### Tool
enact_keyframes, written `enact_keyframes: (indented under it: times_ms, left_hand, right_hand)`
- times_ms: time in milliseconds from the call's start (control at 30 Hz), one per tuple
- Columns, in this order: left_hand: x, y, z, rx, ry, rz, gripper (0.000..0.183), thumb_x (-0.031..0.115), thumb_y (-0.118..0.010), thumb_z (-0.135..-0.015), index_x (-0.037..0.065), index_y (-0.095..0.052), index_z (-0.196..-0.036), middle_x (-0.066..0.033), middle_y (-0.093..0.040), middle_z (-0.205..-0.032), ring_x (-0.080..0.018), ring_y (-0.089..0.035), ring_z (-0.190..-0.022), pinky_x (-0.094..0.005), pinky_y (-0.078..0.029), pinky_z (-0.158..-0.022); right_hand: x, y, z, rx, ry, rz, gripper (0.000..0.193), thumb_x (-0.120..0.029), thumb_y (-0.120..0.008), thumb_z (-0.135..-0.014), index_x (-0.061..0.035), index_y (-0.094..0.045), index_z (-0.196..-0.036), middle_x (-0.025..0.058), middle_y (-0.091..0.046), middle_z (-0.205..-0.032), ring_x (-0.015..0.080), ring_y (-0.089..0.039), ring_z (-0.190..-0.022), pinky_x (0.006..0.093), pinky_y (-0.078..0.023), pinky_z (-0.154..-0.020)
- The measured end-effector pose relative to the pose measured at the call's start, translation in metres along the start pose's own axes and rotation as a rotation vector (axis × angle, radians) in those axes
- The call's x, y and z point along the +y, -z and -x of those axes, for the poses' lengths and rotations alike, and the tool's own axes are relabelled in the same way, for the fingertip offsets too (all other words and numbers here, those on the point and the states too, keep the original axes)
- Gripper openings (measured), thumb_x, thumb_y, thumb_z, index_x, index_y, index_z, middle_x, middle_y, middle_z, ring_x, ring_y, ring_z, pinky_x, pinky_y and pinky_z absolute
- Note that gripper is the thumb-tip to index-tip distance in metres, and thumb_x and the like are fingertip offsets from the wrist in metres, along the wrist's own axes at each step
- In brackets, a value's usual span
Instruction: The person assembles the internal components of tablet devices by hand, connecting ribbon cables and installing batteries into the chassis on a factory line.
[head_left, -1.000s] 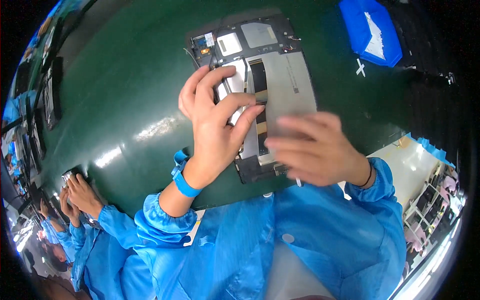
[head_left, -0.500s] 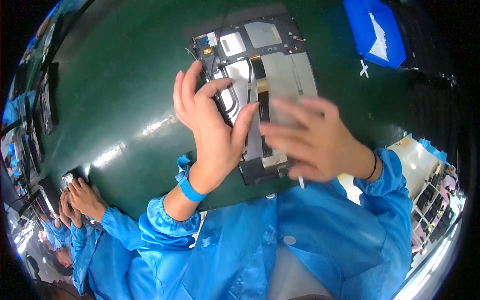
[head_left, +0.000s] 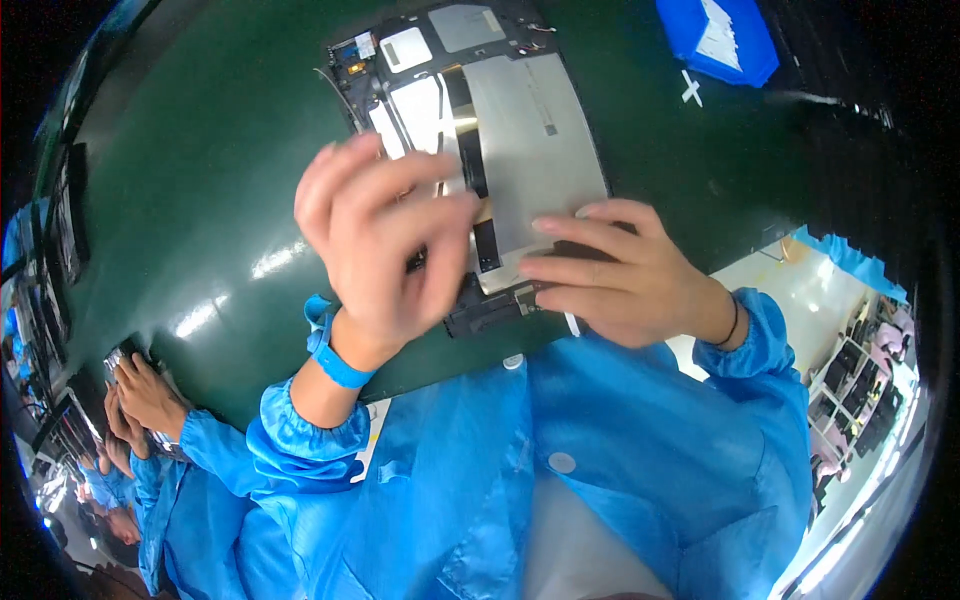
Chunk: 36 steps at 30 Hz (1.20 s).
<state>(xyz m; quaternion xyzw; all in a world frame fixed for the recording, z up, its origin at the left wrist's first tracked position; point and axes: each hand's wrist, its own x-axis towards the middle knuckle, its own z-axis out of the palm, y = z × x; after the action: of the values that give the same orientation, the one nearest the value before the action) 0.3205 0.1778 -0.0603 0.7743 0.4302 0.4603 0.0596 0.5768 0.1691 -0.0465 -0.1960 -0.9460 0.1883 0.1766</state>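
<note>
An opened flat electronic device (head_left: 480, 315), black-framed with bright silver plates inside, lies on the green table. A thin grey panel (head_left: 530, 140) covers its right part, with a dark strip along the panel's left edge. My right hand (head_left: 640, 280) is at the panel's lower right corner, fingers apart and fingertips touching it; what lies under the palm is hidden. Over the lower left part of the device hovers my left hand (head_left: 385, 235), a blue strap around its wrist. Its fingers are bent and blurred, so I cannot tell whether they hold anything.
A blue bin (head_left: 735, 55) with white contents stands at the far right, beside a small white cross mark (head_left: 691, 88). At the left, another person's hands (head_left: 150, 400) work on a small object. Shelving (head_left: 850, 390) is visible beyond the table at the right.
The device appears higher and further left in view. My left hand has gone from spread to bent fingers. My right hand, blurred before, is now steadier at the panel's corner.
</note>
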Motion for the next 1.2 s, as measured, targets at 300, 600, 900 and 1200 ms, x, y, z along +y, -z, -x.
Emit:
enact_keyframes:
  times_ms: [300, 600, 900, 1200]
  left_hand:
    - [0.039, 0.002, 0.016, -0.076, -0.418, -0.033, 0.021, 0.016, -0.062, -0.074, 0.021, -0.074, -0.090, 0.0069, -0.064, -0.085, -0.0107, -0.063, -0.089, -0.0367, -0.024, -0.104]
    - [0.035, -0.004, 0.014, -0.100, -0.507, -0.135, 0.016, 0.011, -0.063, -0.072, 0.015, -0.073, -0.084, 0.0019, -0.065, -0.086, -0.0125, -0.062, -0.090, -0.0342, -0.039, -0.099]
    - [0.036, -0.004, 0.013, -0.066, -0.815, -0.084, 0.011, 0.018, -0.074, -0.071, 0.024, -0.073, -0.080, 0.0063, -0.066, -0.086, -0.0108, -0.063, -0.087, -0.0351, -0.033, -0.095]
    - [0.014, -0.023, -0.028, -0.234, 0.087, 0.059, 0.012, 0.016, -0.082, -0.070, 0.012, -0.072, -0.075, 0.0019, -0.064, -0.072, -0.0180, -0.061, -0.085, -0.0441, -0.029, -0.101]
  right_hand:
    - [0.002, -0.014, -0.008, 0.335, -0.191, -0.106, 0.024, -0.012, -0.077, -0.063, -0.0128, -0.073, -0.086, -0.0002, -0.069, -0.099, 0.0195, -0.062, -0.092, 0.0334, -0.047, -0.078]
    - [0.001, 0.000, -0.011, 0.297, -0.281, -0.394, 0.017, -0.011, -0.077, -0.072, -0.0109, -0.073, -0.088, 0.0007, -0.070, -0.093, 0.0209, -0.063, -0.085, 0.0343, -0.047, -0.074]
    - [0.019, 0.016, -0.017, 0.460, -0.337, -0.040, 0.011, -0.008, -0.075, -0.075, -0.0108, -0.073, -0.085, 0.0015, -0.070, -0.086, 0.0201, -0.064, -0.078, 0.0327, -0.049, -0.072]
    - [0.112, 0.096, 0.034, 0.532, -0.761, 0.935, 0.015, -0.011, -0.070, -0.088, -0.0082, -0.074, -0.102, 0.0083, -0.072, -0.099, 0.0174, -0.067, -0.086, 0.0281, -0.051, -0.073]
